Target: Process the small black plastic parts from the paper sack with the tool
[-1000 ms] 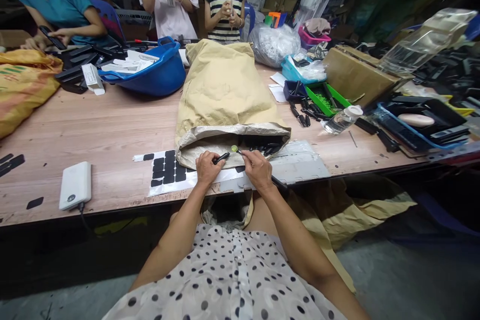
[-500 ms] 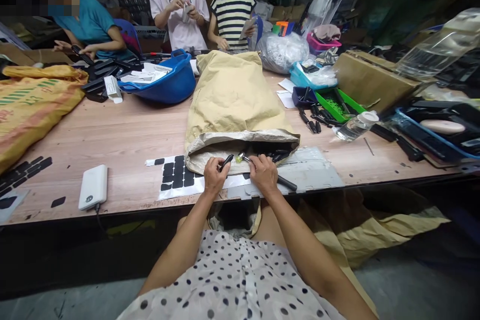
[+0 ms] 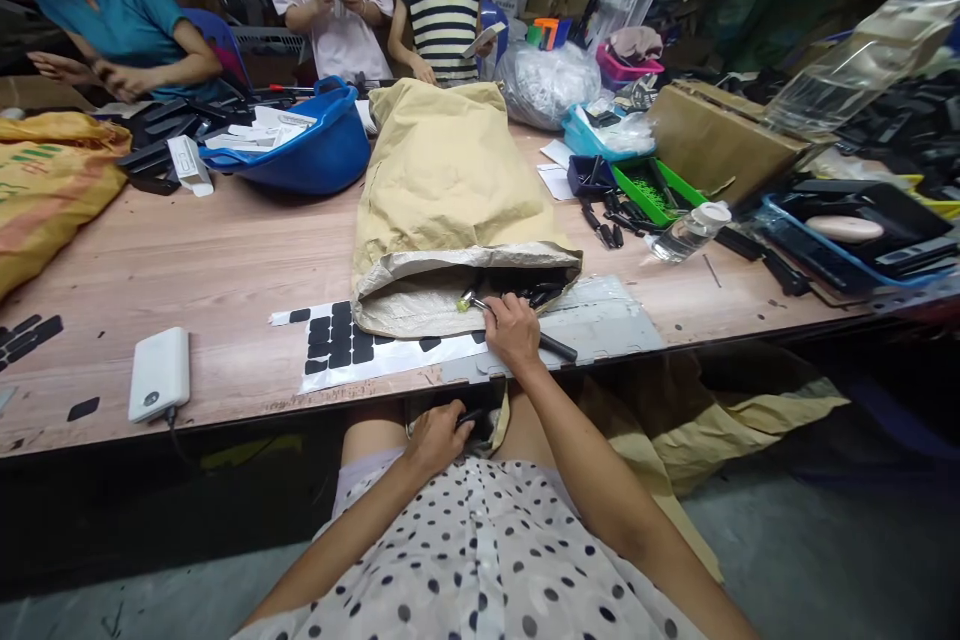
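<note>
My right hand (image 3: 514,332) is closed round a small hammer, whose black handle (image 3: 558,348) sticks out behind the fist. Its metal head with a yellowish end (image 3: 466,301) lies at the mouth of a tan sack (image 3: 457,180). Dark pieces (image 3: 536,292) show inside the sack. Below the table edge my left hand (image 3: 435,440) is closed on a small black part (image 3: 470,416), over an open bag (image 3: 499,417) between the knees. A white sheet with black stickers (image 3: 341,340) lies partly under the sack's mouth, on the left.
A white power bank (image 3: 160,374) with a cable sits left on the table (image 3: 247,260). Farther back are a blue basin (image 3: 330,145), a green tray (image 3: 660,190), a water bottle (image 3: 690,232) and a cardboard box (image 3: 712,140). Several people work across the table.
My left hand has moved down from the sack's mouth to the bag below the table edge with the black part. My right hand still grips the hammer. The view has shifted slightly.
</note>
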`<state>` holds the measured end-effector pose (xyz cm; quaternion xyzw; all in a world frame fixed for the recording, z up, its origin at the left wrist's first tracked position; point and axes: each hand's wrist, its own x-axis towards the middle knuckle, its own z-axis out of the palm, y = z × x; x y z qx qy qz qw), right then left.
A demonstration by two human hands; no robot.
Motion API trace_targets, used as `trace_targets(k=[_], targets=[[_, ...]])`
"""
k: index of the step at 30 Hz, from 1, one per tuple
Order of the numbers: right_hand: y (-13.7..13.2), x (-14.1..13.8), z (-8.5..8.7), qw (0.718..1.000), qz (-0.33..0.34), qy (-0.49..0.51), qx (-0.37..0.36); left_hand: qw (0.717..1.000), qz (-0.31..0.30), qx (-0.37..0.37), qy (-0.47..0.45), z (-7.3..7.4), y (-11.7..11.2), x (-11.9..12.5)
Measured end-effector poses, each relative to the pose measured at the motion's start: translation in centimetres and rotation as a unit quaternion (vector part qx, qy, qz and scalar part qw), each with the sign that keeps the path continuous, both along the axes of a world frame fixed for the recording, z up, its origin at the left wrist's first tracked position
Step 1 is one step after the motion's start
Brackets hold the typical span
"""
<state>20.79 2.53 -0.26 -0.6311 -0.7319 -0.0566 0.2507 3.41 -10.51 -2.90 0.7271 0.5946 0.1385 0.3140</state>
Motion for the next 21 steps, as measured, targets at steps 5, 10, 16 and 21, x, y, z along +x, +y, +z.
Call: trace_targets(k=[5, 10, 16, 21], targets=[[0.0, 0.0, 0.0, 1.000, 0.000, 0.004, 0.000, 0.999, 0.023, -0.029, 0.033, -0.6, 1.0, -0.4], [-0.1, -0.1, 0.0, 1.000, -0.002, -0.001, 0.011, 0.995, 0.025, 0.019, -0.092, 3.0, 3.1, 0.4], [-0.2, 0.0, 0.0, 1.000, 0.005, -0.001, 0.012, 0.970, 0.199, 0.130, -0.043, 7.3, 12.0, 1.4], [-0.2, 0.0, -0.2, 1.000, 0.010, 0.001, 0.011, 0.943, 0.294, 0.106, 0.111, 7.2, 18.3, 2.7]])
